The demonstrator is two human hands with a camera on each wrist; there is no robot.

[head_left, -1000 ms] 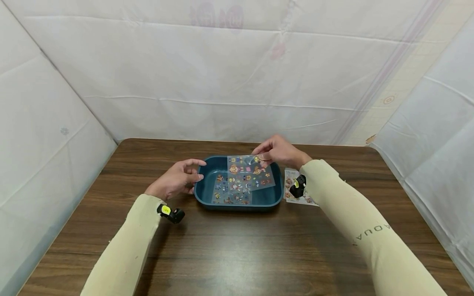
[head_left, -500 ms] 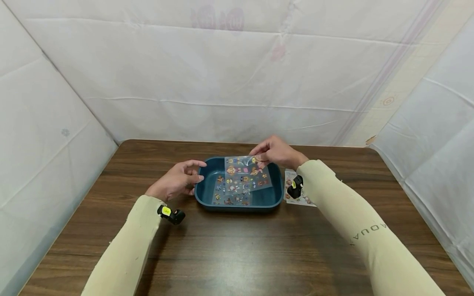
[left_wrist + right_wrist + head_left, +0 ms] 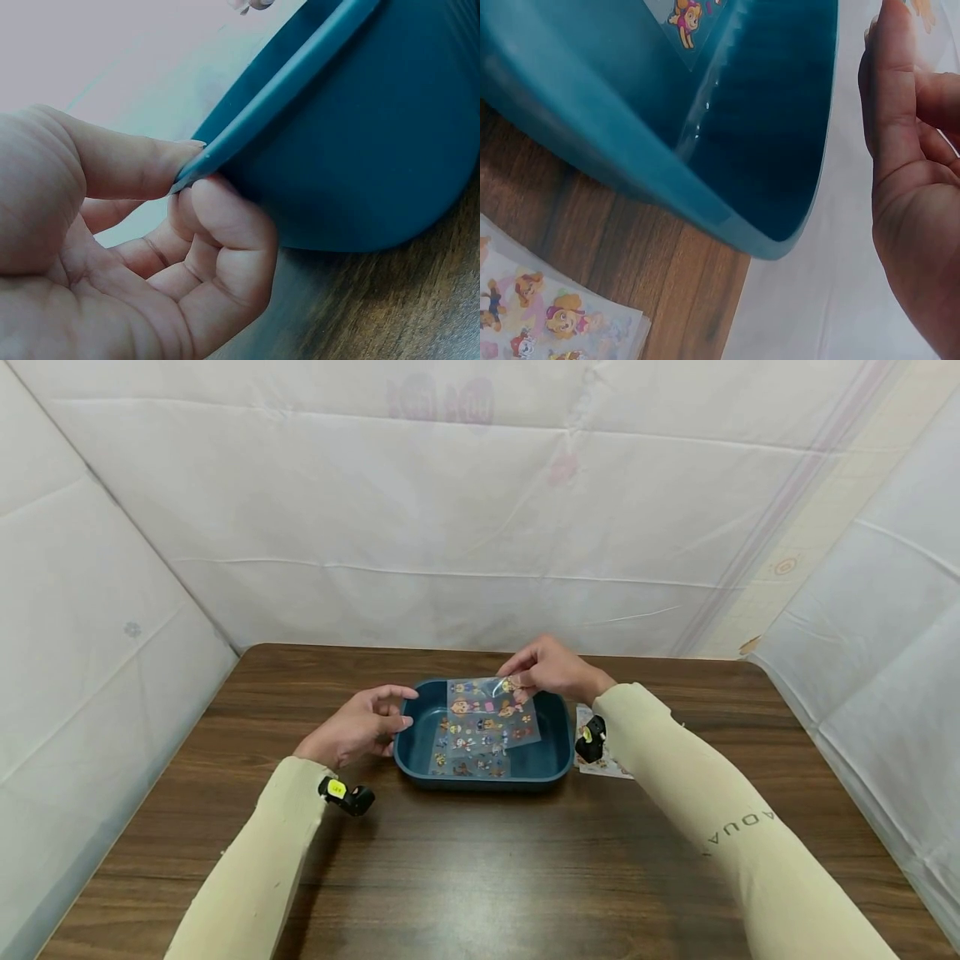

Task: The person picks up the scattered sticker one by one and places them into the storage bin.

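A dark blue tray [image 3: 558, 752] sits on the wooden table. My left hand [image 3: 399, 708] pinches its left rim; in the left wrist view the thumb [image 3: 127, 169] lies on top of the tray's rim [image 3: 300, 71] and the curled fingers sit under it. My right hand [image 3: 519, 680] pinches the top right corner of a clear cartoon sticker sheet [image 3: 489, 714] and holds it tilted over the tray. A second sticker sheet [image 3: 467, 760] lies flat inside the tray. In the right wrist view my right hand [image 3: 911, 180] hovers beyond the tray's wall [image 3: 652, 157].
Another sticker sheet [image 3: 606, 764] lies on the table just right of the tray, also seen as a sheet corner [image 3: 547, 307] in the right wrist view. White sheeting walls close in the back and both sides.
My right hand has carried the held sticker sheet a little to the left over the tray. The left hand and the tray have stayed put.
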